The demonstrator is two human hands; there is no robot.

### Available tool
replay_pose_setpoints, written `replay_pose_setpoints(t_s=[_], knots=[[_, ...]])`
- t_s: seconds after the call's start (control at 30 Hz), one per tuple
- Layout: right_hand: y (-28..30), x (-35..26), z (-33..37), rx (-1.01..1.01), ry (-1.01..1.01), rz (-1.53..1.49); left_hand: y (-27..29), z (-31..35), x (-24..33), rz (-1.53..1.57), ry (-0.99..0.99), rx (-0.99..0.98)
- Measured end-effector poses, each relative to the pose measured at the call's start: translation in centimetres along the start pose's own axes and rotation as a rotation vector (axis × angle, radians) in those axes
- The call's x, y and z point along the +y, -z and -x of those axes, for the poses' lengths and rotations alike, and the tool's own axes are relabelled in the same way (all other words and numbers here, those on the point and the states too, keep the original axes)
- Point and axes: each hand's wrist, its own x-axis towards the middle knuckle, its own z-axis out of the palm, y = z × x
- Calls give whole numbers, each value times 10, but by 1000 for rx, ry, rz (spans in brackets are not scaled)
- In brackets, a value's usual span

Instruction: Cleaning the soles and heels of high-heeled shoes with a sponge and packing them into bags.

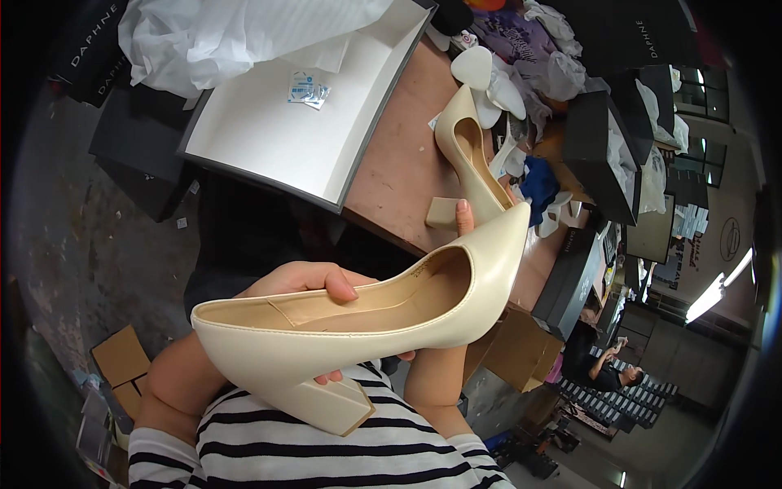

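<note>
A cream block-heeled pump (350, 338) is held up across my lap, its pointed toe toward the upper right and its opening facing me. My left hand (314, 281) is closed around the heel end, thumb inside on the insole and fingertips showing below near the block heel. Behind the front of the shoe is my right hand (464, 218), supporting it from beneath; only its thumb shows past the upper edge, and most of its fingers are hidden. A matching pump (471, 155) lies on the table just beyond that thumb.
An open white-lined shoebox (269, 147) with white tissue paper (244, 41) and small packets sits on the brown table (399, 155). White pads (472, 68) and plastic wrapping lie farther back. Dark boxes (603, 155) stand at right. A co-worker (615, 371) is in the distance.
</note>
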Motion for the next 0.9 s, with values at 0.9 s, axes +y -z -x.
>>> replay_pose_setpoints(t_s=[0.9], knots=[[118,-14,-25,-172,137,-260,47,-10,5,17,51,-217]])
